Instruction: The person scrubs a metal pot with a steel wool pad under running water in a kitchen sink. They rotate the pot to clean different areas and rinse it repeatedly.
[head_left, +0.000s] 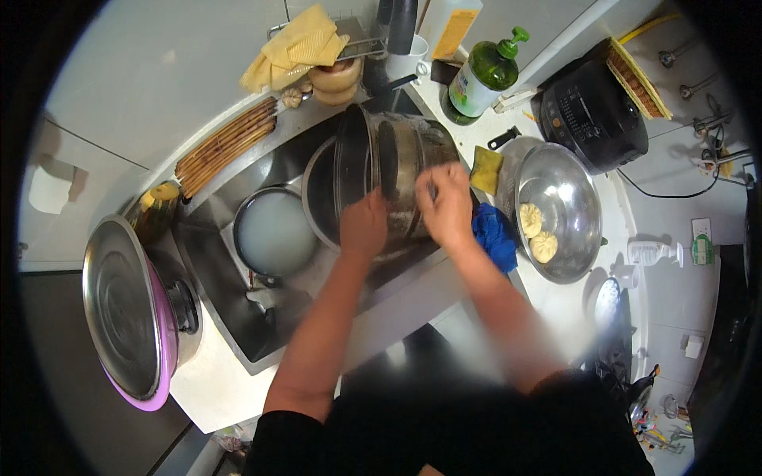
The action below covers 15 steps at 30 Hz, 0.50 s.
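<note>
A large, dull steel pot (pixel 417 147) lies tilted on its side over the right part of the sink (pixel 226 305), its mouth facing left. My left hand (pixel 365 226) is closed on the pot's near rim. Against the pot's side, my right hand (pixel 446 202) has its fingers curled in; what they hold, if anything, is blurred and hidden. Partly behind the pot's mouth is another round metal vessel (pixel 321 190). Left of it in the sink stands a round pan of cloudy, whitish water (pixel 276 230).
A steel bowl (pixel 575 198) with two pale buns (pixel 544 246) stands to the right, near a blue cloth (pixel 494 238) and a yellow-green sponge (pixel 486 169). Behind are a green pump bottle (pixel 480 79) and a black cooker (pixel 591 119). A lidded purple basin (pixel 163 341) sits left.
</note>
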Each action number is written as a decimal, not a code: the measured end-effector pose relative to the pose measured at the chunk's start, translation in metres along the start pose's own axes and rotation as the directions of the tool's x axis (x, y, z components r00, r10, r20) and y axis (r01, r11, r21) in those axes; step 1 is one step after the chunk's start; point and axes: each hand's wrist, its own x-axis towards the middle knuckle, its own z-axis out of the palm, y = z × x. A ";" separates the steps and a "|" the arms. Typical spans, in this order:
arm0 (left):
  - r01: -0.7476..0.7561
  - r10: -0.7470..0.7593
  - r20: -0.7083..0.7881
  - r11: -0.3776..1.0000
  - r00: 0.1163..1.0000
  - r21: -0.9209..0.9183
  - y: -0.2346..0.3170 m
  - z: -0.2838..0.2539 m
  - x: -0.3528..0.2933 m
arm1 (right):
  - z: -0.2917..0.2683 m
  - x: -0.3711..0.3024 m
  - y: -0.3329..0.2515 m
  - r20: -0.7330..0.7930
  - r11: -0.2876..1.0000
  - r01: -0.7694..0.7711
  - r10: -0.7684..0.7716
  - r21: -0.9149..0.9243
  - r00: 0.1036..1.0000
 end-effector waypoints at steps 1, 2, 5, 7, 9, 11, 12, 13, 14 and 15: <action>0.004 -0.004 -0.022 1.000 1.000 -0.018 0.001 0.001 -0.002 | 0.001 0.013 0.003 0.013 0.999 -0.022 0.022 0.029 1.000; 0.001 -0.003 -0.047 0.999 0.999 -0.036 0.003 0.001 -0.001 | 0.004 0.026 0.007 0.011 1.000 -0.012 0.012 0.021 1.000; 0.008 -0.011 -0.056 0.999 0.998 -0.050 0.006 -0.001 -0.003 | 0.004 0.021 0.005 -0.009 1.000 -0.031 0.031 0.002 0.999; 0.007 -0.010 -0.063 0.999 0.998 -0.043 0.003 -0.003 -0.002 | 0.006 -0.004 -0.001 -0.008 1.000 -0.018 0.018 -0.020 1.000; -0.006 0.003 -0.071 0.999 0.997 -0.041 -0.001 0.000 -0.004 | 0.008 -0.042 -0.012 -0.036 1.000 -0.006 0.006 0.012 0.999; -0.022 0.021 -0.066 1.000 0.998 -0.010 -0.004 0.001 -0.003 | 0.013 -0.049 -0.013 -0.058 1.000 -0.009 0.009 0.005 0.998; -0.031 0.032 -0.064 0.999 0.997 0.007 -0.005 0.001 -0.002 | 0.014 -0.050 -0.014 -0.071 1.000 -0.010 0.010 0.004 0.997; -0.035 0.036 -0.072 0.999 0.997 0.012 -0.005 0.000 -0.003 | 0.016 -0.045 -0.013 -0.086 1.000 -0.015 0.016 0.015 0.996; -0.046 0.046 -0.071 0.999 0.996 0.010 -0.002 0.002 -0.004 | 0.015 -0.030 -0.009 -0.108 0.999 -0.027 0.029 0.017 0.994; -0.057 0.058 -0.075 0.998 0.996 0.013 0.001 0.002 -0.004 | 0.014 -0.014 -0.007 -0.130 0.999 -0.034 0.037 0.024 0.991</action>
